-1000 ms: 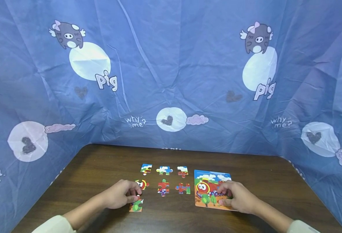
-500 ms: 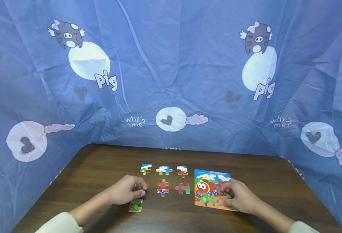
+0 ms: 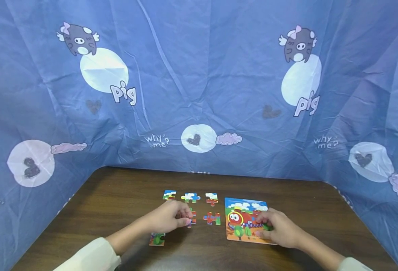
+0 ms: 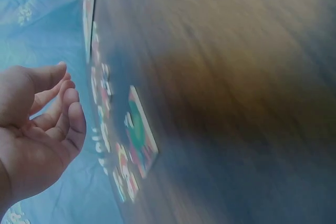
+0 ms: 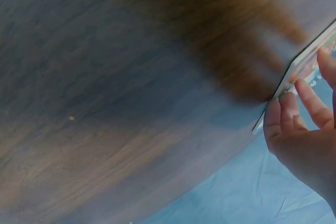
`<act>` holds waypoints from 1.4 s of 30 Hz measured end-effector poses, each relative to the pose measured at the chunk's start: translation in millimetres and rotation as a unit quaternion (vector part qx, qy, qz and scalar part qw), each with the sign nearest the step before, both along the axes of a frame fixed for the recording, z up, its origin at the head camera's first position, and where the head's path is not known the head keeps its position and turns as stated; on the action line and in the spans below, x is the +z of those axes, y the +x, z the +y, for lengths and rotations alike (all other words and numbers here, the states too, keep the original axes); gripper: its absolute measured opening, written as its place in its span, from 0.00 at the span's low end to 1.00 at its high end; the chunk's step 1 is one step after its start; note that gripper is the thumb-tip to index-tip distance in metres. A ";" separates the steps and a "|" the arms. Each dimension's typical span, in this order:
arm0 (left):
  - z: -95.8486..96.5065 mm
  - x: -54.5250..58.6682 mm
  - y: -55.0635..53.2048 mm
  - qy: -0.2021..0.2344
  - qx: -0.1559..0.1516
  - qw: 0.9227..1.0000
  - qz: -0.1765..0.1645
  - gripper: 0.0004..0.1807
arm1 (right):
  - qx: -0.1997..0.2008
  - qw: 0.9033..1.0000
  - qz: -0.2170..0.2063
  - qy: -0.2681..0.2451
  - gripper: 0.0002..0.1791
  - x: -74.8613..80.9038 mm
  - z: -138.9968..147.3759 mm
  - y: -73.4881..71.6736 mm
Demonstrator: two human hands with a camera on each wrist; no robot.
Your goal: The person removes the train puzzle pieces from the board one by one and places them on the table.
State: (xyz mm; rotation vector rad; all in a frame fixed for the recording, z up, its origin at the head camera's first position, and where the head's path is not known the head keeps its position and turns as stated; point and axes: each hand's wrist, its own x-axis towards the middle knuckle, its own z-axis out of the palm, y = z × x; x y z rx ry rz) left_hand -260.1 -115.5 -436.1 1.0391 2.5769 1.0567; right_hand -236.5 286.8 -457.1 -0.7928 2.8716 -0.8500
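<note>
My left hand (image 3: 166, 218) hovers over the puzzle pieces, fingers loosely bent. In the left wrist view nothing shows between thumb and fingers of this hand (image 4: 39, 135). Its fingertips overlap the red middle jigsaw piece (image 3: 193, 219) in the head view; touching cannot be told. A piece with a green tree (image 3: 157, 239) lies below the hand. The piece with the train's eyes is hidden behind the hand. My right hand (image 3: 280, 229) rests its fingers on the right side of a train picture board (image 3: 236, 226), with fingertips at the board's edge (image 5: 292, 72) in the right wrist view.
Across the back lie a blue-and-yellow piece (image 3: 169, 194), a cloud piece (image 3: 191, 197) and a white-and-red piece (image 3: 211, 198). A red-and-green piece (image 3: 213, 218) lies left of the board. Blue printed cloth (image 3: 199, 94) hangs around the brown wooden table (image 3: 124, 188).
My left hand has moved right from the left column, past the piece with the eyes, to the middle piece. The right hand stays on the board, which has shifted only slightly.
</note>
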 end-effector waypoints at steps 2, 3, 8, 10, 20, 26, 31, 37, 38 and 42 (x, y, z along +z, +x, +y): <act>5.6 0.8 -0.9 0.005 -0.005 1.000 0.000 0.03 | 0.007 1.000 -0.013 -0.001 0.16 1.3 2.1 0.0; 8.2 1.1 -1.4 0.008 -0.007 1.000 -0.001 0.03 | 0.009 1.000 -0.020 -0.002 0.16 2.0 3.0 0.1; 22.1 3.1 -4.9 0.019 -0.014 1.000 -0.016 0.04 | 0.018 0.999 -0.048 -0.005 0.17 3.9 6.1 -1.1; 29.4 4.4 -7.1 0.021 -0.015 0.999 -0.023 0.04 | 0.019 0.998 -0.052 -0.005 0.17 4.0 6.8 -1.7; 73.3 3.4 -17.3 -0.009 -0.035 0.999 0.010 0.02 | 0.003 0.998 -0.054 -0.020 0.17 4.3 6.7 -0.9; 101.9 -1.1 -16.9 -0.037 -0.040 0.998 0.028 0.01 | -0.012 0.999 -0.048 -0.017 0.21 2.9 6.5 -1.3; 125.3 -7.9 -18.2 -0.059 -0.044 0.997 0.034 0.04 | -0.013 0.999 -0.047 -0.020 0.20 2.4 5.6 -1.6; 149.4 -10.6 -18.5 -0.072 -0.059 0.995 0.034 0.08 | -0.014 0.998 -0.056 -0.022 0.19 3.2 5.3 -2.7; 153.0 -10.7 -18.5 -0.072 -0.059 0.995 0.032 0.08 | -0.014 0.998 -0.057 -0.023 0.19 3.3 5.3 -2.8; 165.1 -11.5 -19.3 -0.087 -0.054 0.994 0.029 0.13 | -0.004 0.999 -0.044 -0.024 0.19 2.4 6.0 -3.6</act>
